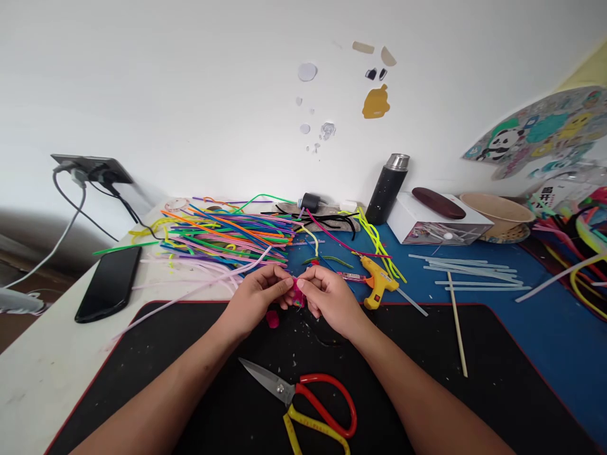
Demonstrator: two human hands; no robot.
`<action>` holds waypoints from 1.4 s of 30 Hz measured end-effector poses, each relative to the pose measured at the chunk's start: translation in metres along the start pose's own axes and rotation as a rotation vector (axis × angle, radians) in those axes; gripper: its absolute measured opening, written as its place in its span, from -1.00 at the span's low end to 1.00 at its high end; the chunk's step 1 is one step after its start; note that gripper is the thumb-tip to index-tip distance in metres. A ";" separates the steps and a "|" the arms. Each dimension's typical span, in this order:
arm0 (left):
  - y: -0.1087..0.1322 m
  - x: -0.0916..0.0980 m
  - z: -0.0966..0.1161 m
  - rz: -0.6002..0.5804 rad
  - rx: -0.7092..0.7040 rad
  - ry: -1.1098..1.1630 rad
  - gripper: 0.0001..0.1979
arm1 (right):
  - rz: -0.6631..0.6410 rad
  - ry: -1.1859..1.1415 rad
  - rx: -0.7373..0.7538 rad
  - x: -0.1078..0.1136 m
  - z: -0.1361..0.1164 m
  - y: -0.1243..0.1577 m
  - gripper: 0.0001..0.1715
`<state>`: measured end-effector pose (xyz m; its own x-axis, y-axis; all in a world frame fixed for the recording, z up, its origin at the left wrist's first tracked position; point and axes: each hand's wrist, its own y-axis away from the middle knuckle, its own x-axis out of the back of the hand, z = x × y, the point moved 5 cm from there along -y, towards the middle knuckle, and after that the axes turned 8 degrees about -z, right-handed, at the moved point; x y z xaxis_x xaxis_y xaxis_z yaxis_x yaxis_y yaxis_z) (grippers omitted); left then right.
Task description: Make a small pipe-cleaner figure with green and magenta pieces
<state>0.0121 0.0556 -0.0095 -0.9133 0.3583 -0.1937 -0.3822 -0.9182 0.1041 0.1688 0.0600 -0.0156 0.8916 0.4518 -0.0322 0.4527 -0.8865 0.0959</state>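
Note:
Between my two hands is a small bright pink fuzzy piece point(297, 294), partly covered by my fingers; its exact kind is unclear. My left hand point(262, 296) pinches it from the left, thumb against fingertips. From the right, my right hand point(329, 297) grips it the same way, fingers curled. Just under my left fingers a loose pink scrap point(272, 319) lies on the black mat point(199, 366). Closer to me rest open scissors point(303, 401) with one red and one yellow handle. A yellow hot glue gun point(378, 282) lies beyond my right hand.
Many coloured pipe cleaners point(227, 234) are heaped at the back left. A black phone point(110, 284) lies left. Clear glue sticks point(474, 272) and a wooden stick point(458, 328) lie right. A black flask point(389, 189), a white box point(436, 221) and a bowl point(497, 212) stand behind.

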 end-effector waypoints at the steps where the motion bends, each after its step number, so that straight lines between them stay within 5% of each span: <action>1: 0.000 0.000 -0.002 0.000 0.007 0.024 -0.65 | 0.001 0.001 0.001 0.000 0.000 0.000 -0.70; 7: -0.002 0.000 -0.006 -0.025 0.041 0.156 -0.57 | 0.032 -0.021 0.018 0.004 0.001 -0.001 -0.68; 30: -0.004 0.007 0.001 -0.030 0.015 -0.008 -0.49 | 0.012 0.069 0.000 0.006 -0.001 -0.001 -0.64; 39: -0.003 0.029 0.015 0.203 -0.110 -0.040 -0.49 | 0.039 0.031 0.016 0.008 0.001 -0.002 -0.64; 42: -0.004 0.031 0.018 0.022 -0.022 -0.172 -0.53 | 0.042 0.028 0.016 0.008 0.001 -0.002 -0.64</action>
<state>-0.0170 0.0730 0.0016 -0.9326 0.3602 -0.0213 -0.3606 -0.9288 0.0851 0.1756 0.0653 -0.0174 0.9092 0.4164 -0.0001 0.4150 -0.9062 0.0806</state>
